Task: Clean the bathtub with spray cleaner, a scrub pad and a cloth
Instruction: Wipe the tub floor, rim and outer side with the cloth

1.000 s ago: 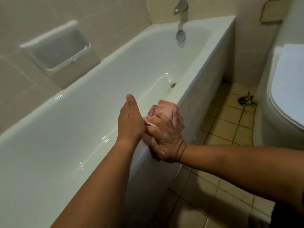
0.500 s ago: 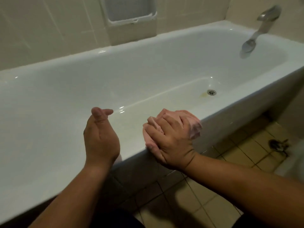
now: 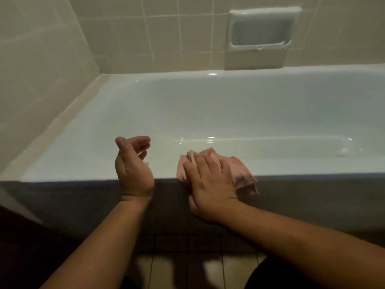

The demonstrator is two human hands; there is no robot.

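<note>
The white bathtub (image 3: 312, 167) runs across the view, its inside wet and glossy. A bunched pink cloth (image 3: 242, 174) lies on the near rim and hangs a little over the front edge. My right hand (image 3: 208, 182) covers it, fingers bent over the wad and holding it down on the rim. About a hand's width to the left, my left hand (image 3: 133, 170) hovers over the same rim with fingers loosely curled and nothing in it. No spray bottle or scrub pad is in view.
A white recessed soap dish (image 3: 260, 30) sits in the beige tiled wall behind the tub. Another tiled wall (image 3: 41, 80) closes the tub's left end. The dark front panel (image 3: 62, 205) drops to a tiled floor (image 3: 170, 268) below my arms.
The view has swung left, so the faucet and drain have left the frame. My left hand has moved away from the right and curled its fingers. The right hand keeps the cloth on the rim.
</note>
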